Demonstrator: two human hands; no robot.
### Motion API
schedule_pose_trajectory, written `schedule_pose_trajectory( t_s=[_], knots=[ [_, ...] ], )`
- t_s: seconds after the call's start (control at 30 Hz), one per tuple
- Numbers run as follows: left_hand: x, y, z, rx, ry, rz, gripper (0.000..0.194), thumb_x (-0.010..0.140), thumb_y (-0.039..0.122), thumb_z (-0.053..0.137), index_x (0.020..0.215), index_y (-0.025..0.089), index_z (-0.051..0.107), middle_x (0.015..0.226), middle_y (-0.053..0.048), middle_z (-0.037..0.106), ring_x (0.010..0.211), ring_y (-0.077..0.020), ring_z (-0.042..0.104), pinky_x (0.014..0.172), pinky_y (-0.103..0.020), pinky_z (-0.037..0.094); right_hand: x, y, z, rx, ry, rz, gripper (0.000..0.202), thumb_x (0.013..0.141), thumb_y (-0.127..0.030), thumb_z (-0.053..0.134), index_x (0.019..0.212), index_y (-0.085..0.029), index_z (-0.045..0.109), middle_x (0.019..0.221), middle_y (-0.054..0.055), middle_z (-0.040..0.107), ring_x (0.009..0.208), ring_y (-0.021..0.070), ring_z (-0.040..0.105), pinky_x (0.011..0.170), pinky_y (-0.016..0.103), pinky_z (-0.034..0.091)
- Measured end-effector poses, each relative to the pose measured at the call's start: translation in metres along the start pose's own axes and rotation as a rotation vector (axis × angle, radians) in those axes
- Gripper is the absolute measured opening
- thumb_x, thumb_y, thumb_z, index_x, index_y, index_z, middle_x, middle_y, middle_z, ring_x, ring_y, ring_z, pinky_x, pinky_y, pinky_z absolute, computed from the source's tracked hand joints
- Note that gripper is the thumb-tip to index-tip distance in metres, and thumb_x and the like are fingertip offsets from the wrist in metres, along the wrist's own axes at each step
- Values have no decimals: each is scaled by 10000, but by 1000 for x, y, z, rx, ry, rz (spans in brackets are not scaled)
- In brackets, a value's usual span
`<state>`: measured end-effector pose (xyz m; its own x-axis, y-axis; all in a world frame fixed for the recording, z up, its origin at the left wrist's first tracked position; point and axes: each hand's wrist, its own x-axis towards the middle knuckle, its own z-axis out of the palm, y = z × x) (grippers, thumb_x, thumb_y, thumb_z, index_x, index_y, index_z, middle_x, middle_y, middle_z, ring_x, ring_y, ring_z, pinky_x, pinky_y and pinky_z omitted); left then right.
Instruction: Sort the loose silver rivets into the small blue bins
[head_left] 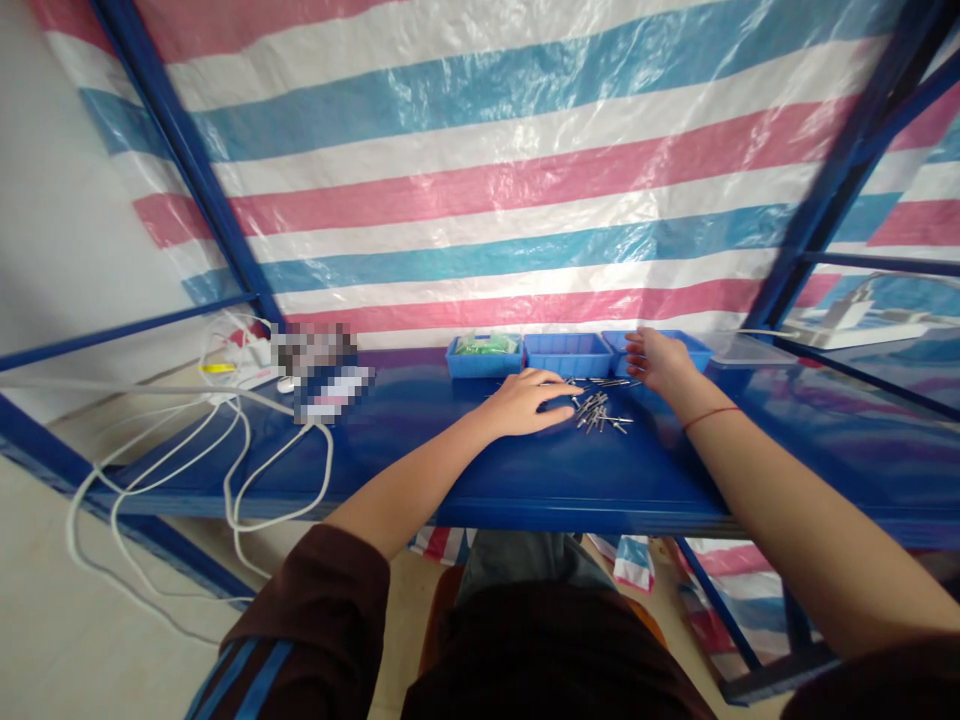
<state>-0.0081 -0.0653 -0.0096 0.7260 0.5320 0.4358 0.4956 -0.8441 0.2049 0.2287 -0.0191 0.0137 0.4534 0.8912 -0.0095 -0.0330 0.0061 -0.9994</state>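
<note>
A loose pile of silver pop rivets (596, 412) lies on the blue tabletop in front of me. My left hand (529, 402) rests palm down at the left side of the pile, thumb and fingers stretched toward the rivets. Above the front of the right blue bin (694, 350) is my right hand (661, 362), its fingers apart and slightly bent, pointing left. Nothing shows in either hand. Beside that bin stands a middle blue bin (568, 355), and left of it a blue bin (484, 365) holds a green item in clear plastic.
White cables (244, 470) loop over the left table end near a power strip (244, 365). A blurred-out item (330, 385) lies there too. A clear plastic lid (750, 350) sits at the right. Blue frame posts (184, 150) and a striped sheet (487, 190) bound the back.
</note>
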Motion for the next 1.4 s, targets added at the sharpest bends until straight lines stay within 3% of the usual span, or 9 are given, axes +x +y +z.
schedule_pose_trajectory(
  t_s=[0.13,0.2,0.33,0.57,0.93,1.03,1.13,1.27,1.4],
  knots=[
    [3,14,7,-11,-82,215,359,865,406,488,1198,309,583,1317,-53,514,1188,-222,485,1035,-379,324,-6,-1,3,25,-65,-25,200,792,-401,474,760,-209,520,550,-16,429,439,106,397,406,244,345],
    [5,16,10,-44,-113,228,309,866,373,496,1138,302,626,1270,-41,558,1141,-200,532,1013,-338,356,-18,-4,9,31,-99,-46,174,780,-364,485,781,-197,535,578,-10,443,451,96,389,404,229,332],
    [8,13,10,-92,-97,187,243,867,296,497,1020,261,682,1119,-32,650,1028,-163,602,950,-271,405,-41,-10,20,-14,-194,-124,143,762,-325,512,750,-186,546,583,-8,447,448,89,365,392,228,296],
    [10,7,8,27,-62,169,232,872,211,471,943,218,692,1008,-48,686,953,-175,623,918,-298,414,-58,-12,26,-78,-263,-200,99,739,-247,544,697,-165,577,569,-9,454,453,77,367,403,225,262],
    [8,4,9,100,11,-12,276,881,179,430,1057,207,640,1011,-81,656,978,-204,595,905,-344,434,-47,-3,25,-421,-320,-503,181,735,-306,536,625,-176,595,545,1,523,512,115,446,503,254,351],
    [9,-1,8,-8,137,-105,288,880,162,409,1079,183,615,996,-81,648,964,-193,589,909,-343,437,-49,-3,24,-551,-345,-604,120,712,-212,541,674,-167,645,671,25,632,633,143,531,617,271,400],
    [10,-7,6,-184,256,-217,265,865,154,434,1075,163,595,942,-67,654,900,-166,601,872,-322,458,-55,-4,26,-537,-473,-562,161,685,-161,545,772,-160,681,752,32,671,658,144,558,628,270,420],
    [12,-11,6,-420,323,-313,240,842,167,495,1071,162,570,914,-47,659,846,-137,612,846,-300,465,-63,-4,27,-448,-612,-491,169,691,-268,599,789,-164,691,645,15,628,576,123,522,522,242,407],
    [15,-13,8,-574,335,-307,243,837,175,514,1074,139,554,916,-60,663,859,-139,618,862,-298,455,-67,-6,27,-360,-645,-477,212,687,-344,630,774,-159,683,642,12,607,562,107,504,520,238,409]
  ],
)
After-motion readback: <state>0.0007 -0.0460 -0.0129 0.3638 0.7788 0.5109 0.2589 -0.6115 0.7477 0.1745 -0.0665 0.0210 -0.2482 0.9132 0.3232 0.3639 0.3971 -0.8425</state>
